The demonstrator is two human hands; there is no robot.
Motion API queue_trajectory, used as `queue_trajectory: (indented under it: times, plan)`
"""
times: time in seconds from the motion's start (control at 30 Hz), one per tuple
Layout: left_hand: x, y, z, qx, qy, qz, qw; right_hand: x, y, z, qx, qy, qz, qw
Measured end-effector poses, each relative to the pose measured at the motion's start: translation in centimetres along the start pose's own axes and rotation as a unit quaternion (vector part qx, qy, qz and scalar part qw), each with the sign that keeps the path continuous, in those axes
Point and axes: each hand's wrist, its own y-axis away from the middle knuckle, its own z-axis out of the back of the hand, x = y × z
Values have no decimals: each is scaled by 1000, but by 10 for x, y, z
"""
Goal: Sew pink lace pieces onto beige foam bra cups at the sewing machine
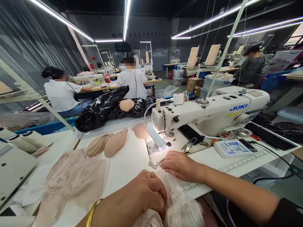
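Observation:
A sheer pale fabric piece (171,186) hangs at the table's front edge, gathered between my two hands. My left hand (144,192), with a ring and a gold bangle, is closed on the fabric near the edge. Pinched at the fabric's upper end is my right hand (181,165), just in front of the needle area. The white sewing machine (208,110) stands behind, its lamp (156,138) lit over the metal needle plate (151,149). Part of the fabric is blurred and runs out of view at the bottom.
Stacked beige pads (115,143) and a beige lace garment (75,179) lie left. Thread snips (189,145) and a white box (233,148) sit right. Black plastic bags (101,108) lie beyond the table. People work at machines farther back.

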Motion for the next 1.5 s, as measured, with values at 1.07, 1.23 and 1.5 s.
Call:
queue_trajectory:
  times: [1.07,1.23,1.5]
  plan:
    - [70,-73,-23,-142,-316,90,934,-52,-17,22,132,167,-180,960]
    - [60,-76,-19,-116,-325,113,932,-53,-17,22,134,176,-179,959]
    - [63,-72,-16,-109,-297,106,943,-53,-14,22,131,173,-169,961]
